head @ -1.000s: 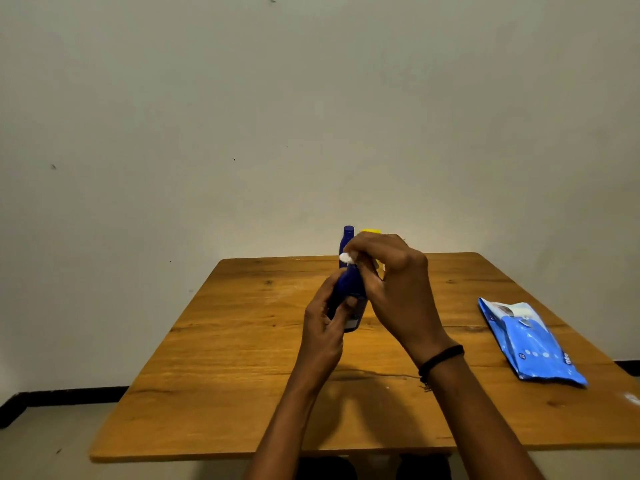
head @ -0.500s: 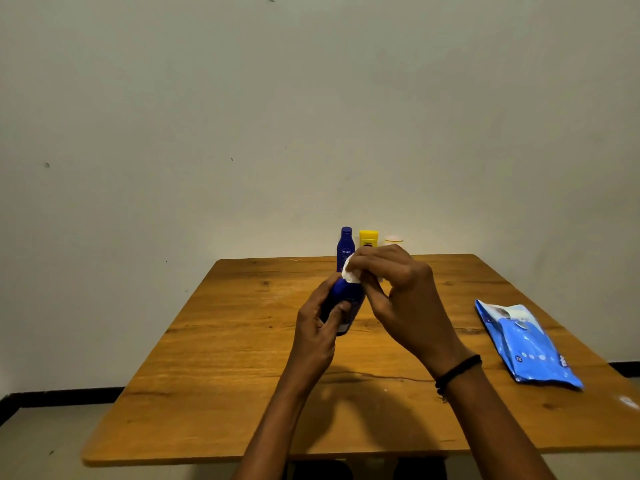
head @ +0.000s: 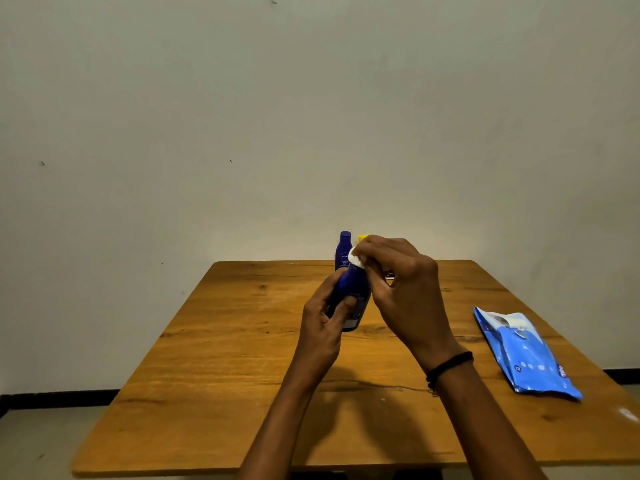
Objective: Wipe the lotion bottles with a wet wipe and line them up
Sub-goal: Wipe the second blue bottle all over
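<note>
My left hand [head: 322, 327] grips a dark blue lotion bottle [head: 351, 296], held tilted above the wooden table [head: 225, 358]. My right hand [head: 405, 292] pinches a white wet wipe [head: 356, 258] against the bottle's top end. Behind my hands, at the table's far edge, a second blue bottle [head: 343, 250] stands upright. A yellow-capped bottle [head: 362, 238] stands beside it, mostly hidden by my right hand.
A blue pack of wet wipes [head: 526, 355] lies flat near the table's right edge. A plain wall rises just behind the table. The floor shows at the lower left.
My right hand slid the wipe along the top of the held bottle, and both hands shifted slightly. A pale-capped container seen half a second ago is now hidden behind my right hand.
</note>
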